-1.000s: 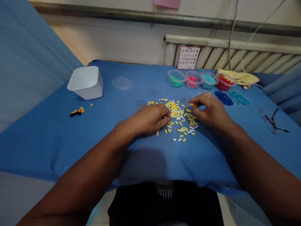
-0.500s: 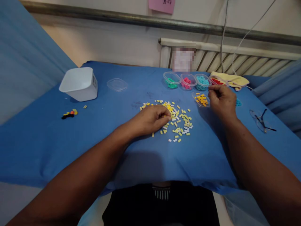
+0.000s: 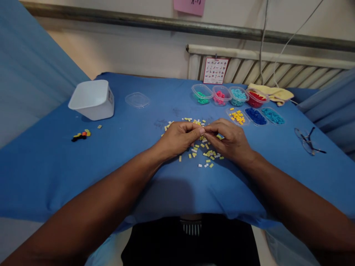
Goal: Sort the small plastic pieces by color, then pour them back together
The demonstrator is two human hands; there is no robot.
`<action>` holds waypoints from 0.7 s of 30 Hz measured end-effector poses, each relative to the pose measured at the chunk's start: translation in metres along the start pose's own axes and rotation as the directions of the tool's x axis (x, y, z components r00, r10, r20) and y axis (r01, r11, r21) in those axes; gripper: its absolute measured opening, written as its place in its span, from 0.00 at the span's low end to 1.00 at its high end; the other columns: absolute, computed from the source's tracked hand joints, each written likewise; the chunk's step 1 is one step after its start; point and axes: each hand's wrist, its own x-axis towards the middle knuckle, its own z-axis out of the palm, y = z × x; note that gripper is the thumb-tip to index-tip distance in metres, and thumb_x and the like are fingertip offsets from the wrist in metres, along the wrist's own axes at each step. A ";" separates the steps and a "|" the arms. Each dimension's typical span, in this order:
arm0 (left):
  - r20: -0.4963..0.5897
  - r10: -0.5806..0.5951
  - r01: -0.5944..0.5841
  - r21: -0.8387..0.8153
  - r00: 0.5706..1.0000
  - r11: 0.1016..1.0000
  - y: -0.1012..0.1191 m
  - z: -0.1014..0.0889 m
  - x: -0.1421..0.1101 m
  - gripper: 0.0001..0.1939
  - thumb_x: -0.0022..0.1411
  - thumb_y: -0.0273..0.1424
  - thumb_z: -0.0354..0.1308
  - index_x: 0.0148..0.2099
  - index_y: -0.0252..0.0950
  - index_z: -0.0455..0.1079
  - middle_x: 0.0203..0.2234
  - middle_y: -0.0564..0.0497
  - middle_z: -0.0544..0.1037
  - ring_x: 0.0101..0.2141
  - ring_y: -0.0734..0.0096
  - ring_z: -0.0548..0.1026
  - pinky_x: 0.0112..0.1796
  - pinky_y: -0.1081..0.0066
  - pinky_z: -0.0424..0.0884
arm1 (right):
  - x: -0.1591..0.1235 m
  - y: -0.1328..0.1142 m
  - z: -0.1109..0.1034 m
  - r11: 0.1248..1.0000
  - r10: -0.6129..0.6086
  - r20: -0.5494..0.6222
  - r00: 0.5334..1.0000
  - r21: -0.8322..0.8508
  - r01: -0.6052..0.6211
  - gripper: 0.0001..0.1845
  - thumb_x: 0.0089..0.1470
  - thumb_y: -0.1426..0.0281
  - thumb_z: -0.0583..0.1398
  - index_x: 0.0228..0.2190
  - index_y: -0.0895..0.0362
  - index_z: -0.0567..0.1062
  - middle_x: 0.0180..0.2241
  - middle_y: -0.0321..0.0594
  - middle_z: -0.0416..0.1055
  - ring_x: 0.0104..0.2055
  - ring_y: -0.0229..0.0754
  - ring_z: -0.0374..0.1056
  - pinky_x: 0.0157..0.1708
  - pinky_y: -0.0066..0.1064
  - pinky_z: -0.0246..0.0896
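Small yellow and white building bricks [image 3: 210,153] lie scattered on the blue cloth in the middle of the table. Over this pile my left hand [image 3: 184,136] and my right hand [image 3: 229,138] meet at the fingertips. The fingers of both hands are pinched closed; whatever lies between them is too small and hidden to make out. Behind my right hand sits a shallow clear tray of orange-yellow bricks [image 3: 237,117]. Beside it are a tray of dark blue bricks [image 3: 255,116] and a tray of teal bricks [image 3: 273,116].
Clear tubs hold green [image 3: 202,98], pink [image 3: 220,98], light blue [image 3: 238,95] and red bricks [image 3: 256,99]. A yellow cloth [image 3: 277,95] and eyeglasses [image 3: 308,141] lie right. Left are a white bin [image 3: 93,101], a clear lid [image 3: 137,100] and a small coloured cluster [image 3: 81,135].
My right hand has come left and down from beside the orange-yellow tray to meet my left hand over the pile. The blue and teal trays it covered now show. My left hand has barely moved.
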 end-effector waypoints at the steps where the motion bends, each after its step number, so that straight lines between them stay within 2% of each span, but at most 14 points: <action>1: 0.003 0.010 -0.010 0.001 1.000 1.000 0.001 0.001 -0.001 0.21 0.69 0.50 0.67 0.41 0.36 0.81 0.22 0.54 0.70 0.23 0.75 0.65 0.24 0.74 0.59 | 0.000 0.000 -0.001 1.000 0.001 -0.004 1.000 -0.004 -0.001 0.07 0.73 0.62 0.64 0.47 0.45 0.84 0.40 0.41 0.84 0.42 0.51 0.79 0.44 0.45 0.78; 5: 0.102 0.053 -0.048 -0.046 0.993 0.998 0.004 0.002 -0.002 0.25 0.71 0.54 0.64 0.41 0.35 0.80 0.25 0.52 0.73 0.26 0.74 0.69 0.28 0.74 0.65 | 0.001 -0.006 -0.002 1.000 0.016 0.017 1.000 0.023 -0.016 0.08 0.73 0.64 0.64 0.48 0.46 0.84 0.37 0.41 0.82 0.39 0.50 0.77 0.41 0.44 0.76; 8: 0.164 0.059 -0.046 -0.084 0.985 0.995 0.004 0.003 -0.002 0.27 0.72 0.56 0.64 0.39 0.34 0.77 0.27 0.51 0.74 0.27 0.74 0.71 0.30 0.73 0.70 | 0.002 -0.008 -0.001 0.999 0.005 0.043 0.999 0.045 -0.007 0.05 0.71 0.66 0.64 0.43 0.48 0.82 0.35 0.40 0.81 0.35 0.46 0.75 0.37 0.40 0.74; 10: 0.168 0.054 -0.035 -0.112 0.984 0.993 0.002 0.002 -0.001 0.26 0.72 0.56 0.65 0.42 0.34 0.77 0.30 0.50 0.77 0.27 0.75 0.73 0.30 0.72 0.70 | 0.003 0.000 -0.004 1.000 0.009 0.036 0.999 0.025 -0.010 0.05 0.69 0.66 0.64 0.40 0.50 0.81 0.34 0.39 0.80 0.32 0.44 0.73 0.36 0.38 0.72; 12: 0.111 0.041 -0.026 -0.126 0.993 0.992 0.001 0.000 0.002 0.25 0.73 0.53 0.66 0.52 0.34 0.79 0.33 0.50 0.79 0.26 0.75 0.73 0.28 0.72 0.69 | 0.004 0.017 -0.012 0.997 0.068 -0.005 0.998 -0.045 -0.068 0.04 0.67 0.66 0.65 0.38 0.50 0.81 0.34 0.40 0.80 0.31 0.45 0.73 0.36 0.39 0.71; 14: -0.007 0.031 -0.032 -0.122 0.999 0.992 0.001 -0.004 0.005 0.25 0.73 0.50 0.67 0.59 0.36 0.79 0.33 0.51 0.79 0.26 0.75 0.73 0.28 0.73 0.68 | 0.003 0.044 -0.026 0.967 0.189 -0.079 0.979 -0.156 -0.200 0.05 0.64 0.65 0.65 0.40 0.51 0.82 0.35 0.42 0.81 0.33 0.47 0.74 0.38 0.40 0.72; 17: -0.169 0.036 -0.056 -0.113 0.985 0.992 0.003 -0.011 0.010 0.20 0.72 0.46 0.68 0.54 0.35 0.81 0.30 0.52 0.77 0.25 0.77 0.71 0.28 0.74 0.67 | -0.002 0.089 -0.048 0.840 0.386 -0.183 0.904 -0.335 -0.427 0.07 0.62 0.65 0.64 0.39 0.52 0.83 0.37 0.47 0.83 0.37 0.53 0.77 0.41 0.44 0.72; 19: -0.210 0.032 -0.056 -0.112 0.977 0.992 0.003 -0.012 0.012 0.17 0.71 0.43 0.69 0.52 0.35 0.81 0.29 0.53 0.77 0.24 0.78 0.69 0.27 0.74 0.66 | -0.005 0.113 -0.058 0.769 0.459 -0.198 0.866 -0.400 -0.499 0.08 0.60 0.65 0.64 0.39 0.53 0.84 0.36 0.49 0.84 0.38 0.55 0.77 0.41 0.45 0.71; 21: -0.204 0.022 -0.044 -0.103 0.979 0.994 0.002 -0.011 0.012 0.16 0.69 0.41 0.69 0.51 0.35 0.81 0.29 0.53 0.77 0.24 0.77 0.69 0.27 0.73 0.66 | -0.007 0.128 -0.061 0.743 0.494 -0.172 0.852 -0.424 -0.517 0.09 0.60 0.64 0.65 0.39 0.53 0.84 0.36 0.49 0.84 0.37 0.56 0.77 0.40 0.45 0.70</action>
